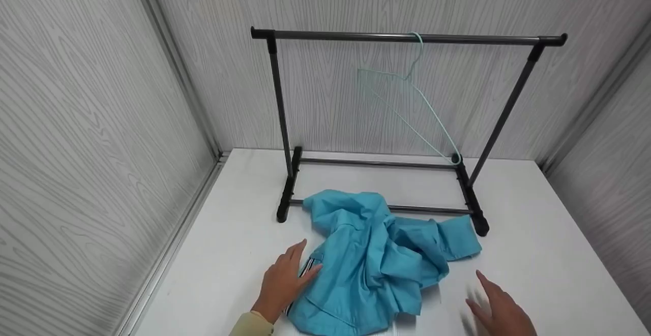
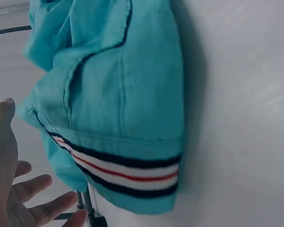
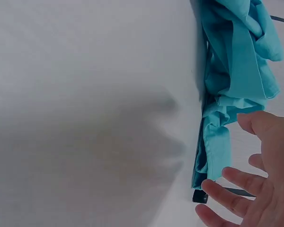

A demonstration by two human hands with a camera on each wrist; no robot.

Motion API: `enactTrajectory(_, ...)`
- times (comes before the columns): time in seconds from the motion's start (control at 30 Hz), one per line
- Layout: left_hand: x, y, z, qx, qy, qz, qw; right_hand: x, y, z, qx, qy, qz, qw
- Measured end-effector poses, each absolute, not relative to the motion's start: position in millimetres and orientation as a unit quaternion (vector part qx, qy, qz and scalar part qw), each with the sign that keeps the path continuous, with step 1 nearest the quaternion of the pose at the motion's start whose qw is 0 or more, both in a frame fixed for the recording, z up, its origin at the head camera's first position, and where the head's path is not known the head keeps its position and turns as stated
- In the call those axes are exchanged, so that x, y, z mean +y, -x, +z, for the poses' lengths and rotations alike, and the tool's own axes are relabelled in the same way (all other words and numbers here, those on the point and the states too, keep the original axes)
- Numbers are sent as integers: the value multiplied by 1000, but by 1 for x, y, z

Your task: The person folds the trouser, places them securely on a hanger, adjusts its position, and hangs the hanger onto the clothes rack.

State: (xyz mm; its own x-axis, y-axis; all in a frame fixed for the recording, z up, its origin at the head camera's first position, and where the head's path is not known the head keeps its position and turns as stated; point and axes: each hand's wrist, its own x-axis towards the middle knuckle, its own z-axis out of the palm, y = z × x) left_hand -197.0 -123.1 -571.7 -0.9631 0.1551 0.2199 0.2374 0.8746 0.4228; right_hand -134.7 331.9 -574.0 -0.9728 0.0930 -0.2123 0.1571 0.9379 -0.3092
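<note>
A turquoise garment [image 1: 366, 260] lies crumpled on the white table, one sleeve-like part [image 1: 460, 239] stretched to the right. A navy, white and red striped band [image 2: 128, 175] runs along its edge in the left wrist view. My left hand [image 1: 285, 280] is at the garment's left side with fingers spread, thumb overlapping the cloth in the head view. To the right of the garment, my right hand [image 1: 501, 310] hovers over the table, casting a shadow, fingers apart and holding nothing. The right wrist view shows this hand [image 3: 260, 175] with its thumb extended.
Behind the garment stands a black clothes rack [image 1: 346, 35], its front bottom bar [image 1: 432, 209] partly covered by the cloth. A pale green hanger [image 1: 432, 110] hangs from the top bar, right of its middle. Grey wood-grain panels [image 1: 91, 122] enclose the white table [image 1: 218, 234] at the back and sides.
</note>
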Motion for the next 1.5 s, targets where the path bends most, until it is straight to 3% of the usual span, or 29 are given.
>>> enactTrajectory(0.27,-95,218,-570,-956,160,-232,83,291,148,-574,982,32,-184,-20)
enactTrajectory(0.4,-78,230,-568,-946,168,-278,8,272,164,-571,976,83,-194,-45)
enactTrajectory(0.5,-68,235,-570,-915,167,-362,-65,258,173,-571,975,99,-198,-30)
enactTrajectory(0.6,-61,238,-575,-886,167,-421,-99,246,180,-574,974,106,-199,-9)
enactTrajectory(0.87,-44,244,-582,-875,181,-441,-88,224,192,-590,976,97,-197,1)
enactTrajectory(1.27,-35,247,-563,-830,232,-502,-66,223,195,-598,958,61,-269,-79)
enactTrajectory(1.5,-51,261,-530,-818,165,-550,-18,250,195,-584,942,34,-310,-126)
